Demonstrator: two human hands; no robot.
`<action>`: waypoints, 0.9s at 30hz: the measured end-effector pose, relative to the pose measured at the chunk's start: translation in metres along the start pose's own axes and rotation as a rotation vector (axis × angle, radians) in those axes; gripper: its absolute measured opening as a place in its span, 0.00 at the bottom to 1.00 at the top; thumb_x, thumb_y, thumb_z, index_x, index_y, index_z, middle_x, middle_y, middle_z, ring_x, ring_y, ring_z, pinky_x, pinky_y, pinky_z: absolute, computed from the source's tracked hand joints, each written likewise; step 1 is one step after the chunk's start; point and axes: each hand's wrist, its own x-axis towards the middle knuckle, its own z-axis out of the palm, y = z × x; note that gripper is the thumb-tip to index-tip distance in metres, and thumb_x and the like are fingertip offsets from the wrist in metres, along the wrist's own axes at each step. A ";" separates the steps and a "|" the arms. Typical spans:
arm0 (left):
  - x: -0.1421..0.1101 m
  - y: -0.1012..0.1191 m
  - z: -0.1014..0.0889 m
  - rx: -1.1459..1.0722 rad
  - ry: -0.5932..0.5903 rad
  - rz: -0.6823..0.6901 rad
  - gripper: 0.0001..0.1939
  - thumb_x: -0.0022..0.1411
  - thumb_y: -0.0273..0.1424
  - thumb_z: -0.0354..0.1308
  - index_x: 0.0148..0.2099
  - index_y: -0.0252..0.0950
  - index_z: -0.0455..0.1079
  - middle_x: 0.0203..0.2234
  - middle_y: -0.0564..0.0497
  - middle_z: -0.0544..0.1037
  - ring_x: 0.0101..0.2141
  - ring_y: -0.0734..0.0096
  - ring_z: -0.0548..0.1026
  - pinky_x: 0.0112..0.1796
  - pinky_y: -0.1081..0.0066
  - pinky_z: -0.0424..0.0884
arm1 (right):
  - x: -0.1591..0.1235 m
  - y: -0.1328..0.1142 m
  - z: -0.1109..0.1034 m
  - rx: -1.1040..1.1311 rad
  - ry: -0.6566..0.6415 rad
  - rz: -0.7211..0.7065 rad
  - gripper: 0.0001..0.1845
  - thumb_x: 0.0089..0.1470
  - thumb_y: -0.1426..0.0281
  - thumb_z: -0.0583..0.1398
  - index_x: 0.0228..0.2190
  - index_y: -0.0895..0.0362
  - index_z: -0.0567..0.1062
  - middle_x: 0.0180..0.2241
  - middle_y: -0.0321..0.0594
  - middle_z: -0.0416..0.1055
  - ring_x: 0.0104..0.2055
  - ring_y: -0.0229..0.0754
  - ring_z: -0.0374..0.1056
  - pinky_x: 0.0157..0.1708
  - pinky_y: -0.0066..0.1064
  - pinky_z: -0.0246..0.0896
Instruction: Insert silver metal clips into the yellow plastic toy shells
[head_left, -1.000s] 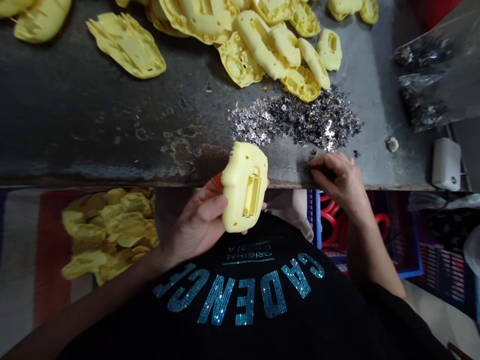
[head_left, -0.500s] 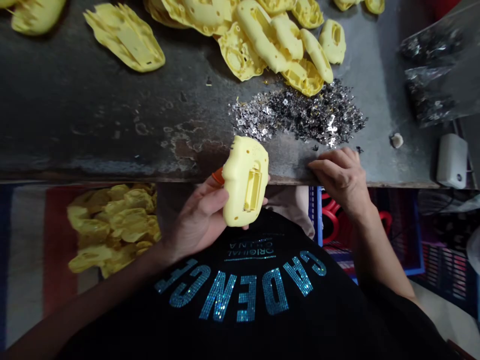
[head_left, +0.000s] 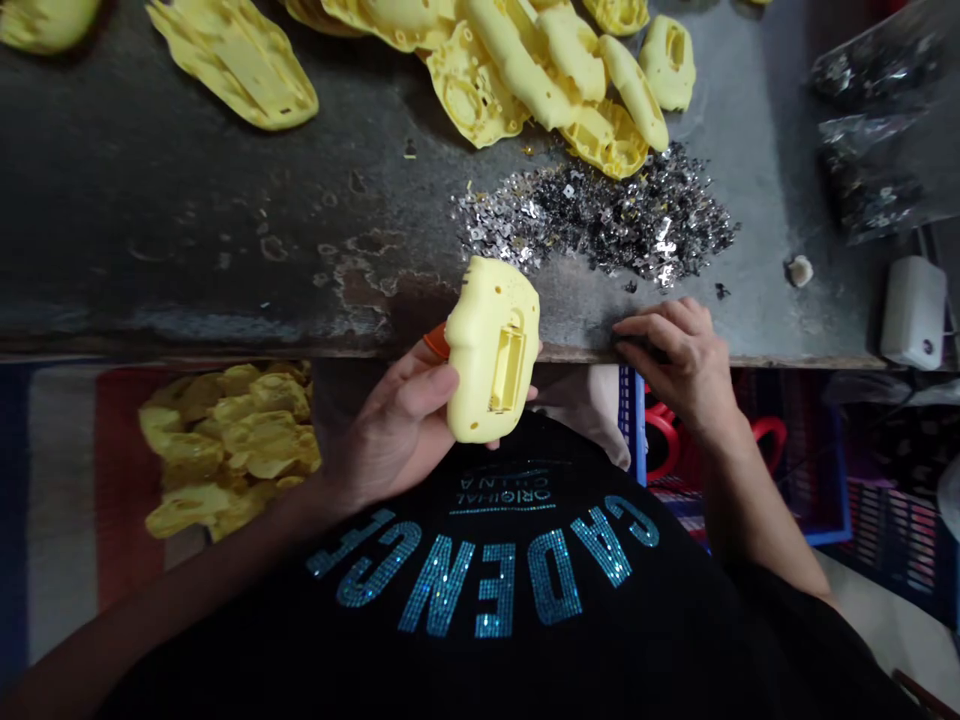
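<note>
My left hand [head_left: 405, 415] is closed around a yellow plastic housing [head_left: 480, 350] with a rectangular battery slot facing up, held over the table's front edge. An orange band shows on one of its fingers. To the right, my right hand [head_left: 679, 350] rests at the table edge with thumb and forefinger drawn together; whatever lies between them is too small or hidden to name. Just beyond that hand spreads a pile of small shiny metal pieces [head_left: 607, 220], with a few loose ones near the fingertips.
Yellow plastic shells [head_left: 517, 60] are heaped at the back of the table [head_left: 150, 220]. Clear bags of metal pieces [head_left: 870, 180] and a white box-shaped device [head_left: 913, 310] sit at right. Below the edge are more yellow shells [head_left: 240, 430] and a blue crate [head_left: 836, 500] with red-handled things.
The view has shifted slightly, so the table things sit a little higher in it. Both hands keep nearly the same pose, the left still holding the yellow housing.
</note>
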 end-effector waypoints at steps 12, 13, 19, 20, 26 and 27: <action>-0.003 0.002 -0.007 -0.036 -0.014 -0.005 0.26 0.78 0.46 0.68 0.70 0.40 0.78 0.67 0.39 0.86 0.51 0.49 0.91 0.29 0.72 0.86 | 0.038 0.008 -0.006 0.136 0.024 0.187 0.09 0.75 0.64 0.63 0.45 0.48 0.86 0.44 0.41 0.88 0.43 0.51 0.80 0.47 0.43 0.70; -0.003 0.002 -0.007 -0.043 -0.013 -0.006 0.27 0.77 0.47 0.68 0.70 0.40 0.78 0.66 0.39 0.87 0.51 0.48 0.91 0.29 0.72 0.85 | 0.032 0.008 -0.007 0.123 0.079 0.205 0.09 0.75 0.64 0.63 0.46 0.48 0.86 0.44 0.41 0.88 0.43 0.50 0.80 0.46 0.43 0.71; 0.007 0.006 -0.007 -0.070 -0.066 -0.049 0.33 0.79 0.51 0.66 0.75 0.39 0.75 0.65 0.39 0.88 0.49 0.50 0.92 0.28 0.72 0.84 | 0.014 0.006 0.001 0.051 0.032 0.146 0.09 0.72 0.64 0.67 0.50 0.49 0.87 0.44 0.44 0.86 0.42 0.52 0.80 0.44 0.45 0.72; 0.008 0.006 -0.006 -0.076 -0.075 -0.058 0.34 0.79 0.51 0.65 0.75 0.38 0.75 0.64 0.39 0.88 0.48 0.50 0.92 0.28 0.73 0.84 | 0.016 0.007 0.004 0.041 0.015 0.135 0.09 0.72 0.64 0.67 0.50 0.49 0.87 0.45 0.45 0.85 0.43 0.53 0.80 0.45 0.45 0.72; 0.007 0.007 -0.004 -0.068 -0.113 -0.057 0.33 0.80 0.51 0.62 0.74 0.36 0.77 0.61 0.39 0.89 0.47 0.52 0.92 0.28 0.74 0.81 | 0.021 0.009 0.015 -0.056 0.047 0.002 0.08 0.77 0.65 0.64 0.46 0.48 0.86 0.43 0.43 0.84 0.46 0.54 0.78 0.46 0.46 0.66; 0.007 0.007 -0.004 -0.063 -0.112 -0.055 0.33 0.80 0.52 0.62 0.75 0.36 0.76 0.61 0.39 0.89 0.48 0.52 0.91 0.29 0.73 0.82 | 0.019 0.008 0.017 -0.096 0.058 -0.022 0.08 0.77 0.65 0.64 0.47 0.47 0.85 0.42 0.42 0.84 0.46 0.53 0.77 0.46 0.46 0.64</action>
